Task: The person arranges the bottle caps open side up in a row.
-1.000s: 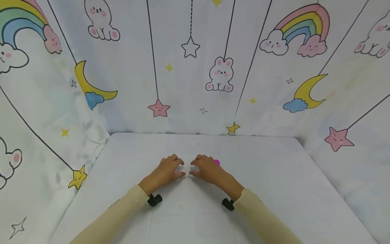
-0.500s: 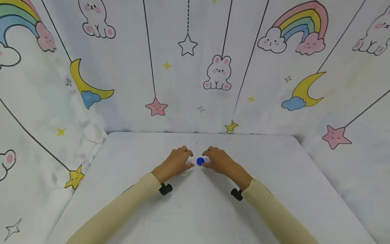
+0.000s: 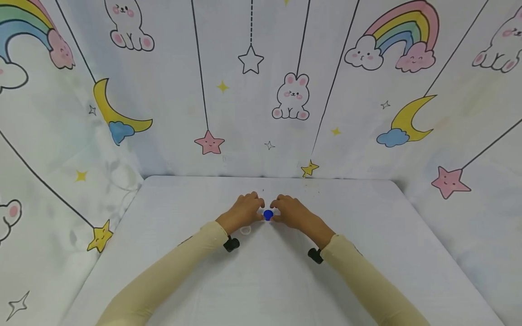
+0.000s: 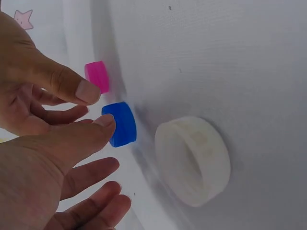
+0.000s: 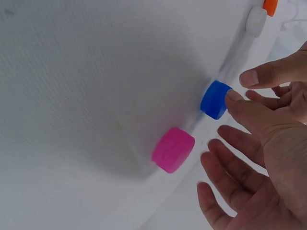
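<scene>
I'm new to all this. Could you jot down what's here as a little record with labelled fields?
Left hand: loosely open, beside the blue cap; contact unclear
Right hand: loosely open, also beside the blue cap; contact unclear
Pink cap: near the right hand
White cap: on the table, near the left hand
Orange item: cut off at the right wrist view's edge
Backdrop: white, printed with cartoons

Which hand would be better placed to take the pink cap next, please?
Probably the right hand: in both wrist views the pink cap lies on its side of the blue cap, the left hand farther off.
</scene>
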`<state>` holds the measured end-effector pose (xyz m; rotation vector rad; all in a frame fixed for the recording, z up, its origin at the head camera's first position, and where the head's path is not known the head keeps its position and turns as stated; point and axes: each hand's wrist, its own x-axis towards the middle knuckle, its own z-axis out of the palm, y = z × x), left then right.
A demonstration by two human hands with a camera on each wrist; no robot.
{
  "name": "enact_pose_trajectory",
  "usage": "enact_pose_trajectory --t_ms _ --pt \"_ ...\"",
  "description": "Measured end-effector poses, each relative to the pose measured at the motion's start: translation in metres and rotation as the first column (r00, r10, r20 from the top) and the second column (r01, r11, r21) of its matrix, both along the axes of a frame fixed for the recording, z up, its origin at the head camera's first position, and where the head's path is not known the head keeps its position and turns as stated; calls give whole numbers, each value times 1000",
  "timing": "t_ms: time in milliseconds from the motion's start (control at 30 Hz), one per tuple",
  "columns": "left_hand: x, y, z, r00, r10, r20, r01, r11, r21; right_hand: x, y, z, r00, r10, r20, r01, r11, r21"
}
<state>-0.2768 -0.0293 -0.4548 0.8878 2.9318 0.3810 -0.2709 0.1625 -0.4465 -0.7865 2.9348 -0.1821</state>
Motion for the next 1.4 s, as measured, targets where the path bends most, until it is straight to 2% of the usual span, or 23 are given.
enact_pose_trajectory --t_ms 133,467,800,1000,1200,1400 --pt "-3 5 -3 1000 -5 1 5 1000 -22 -2 -1 -1 1000 9 2 -9 1000 -7" --pt "-7 11 -15 998 -6 -59 3 999 -48 -3 -6 -6 1000 19 -13 -19 1000 3" --pt "-3 11 -14 998 5 -63 -8 999 -33 -4 -7 -10 1000 28 -4 -28 1000 10" --pt "-3 10 -15 997 -7 -72 6 1000 -15 -7 -7 -12 1000 30 -6 -30 999 30" --pt "0 6 -16 997 -9 -77 9 1000 0 -6 -6 -8 999 50 19 -50 999 -5" --pt "5 3 -13 995 -26 -98 28 999 17 -5 -4 -1 996 22 83 -17 998 -56"
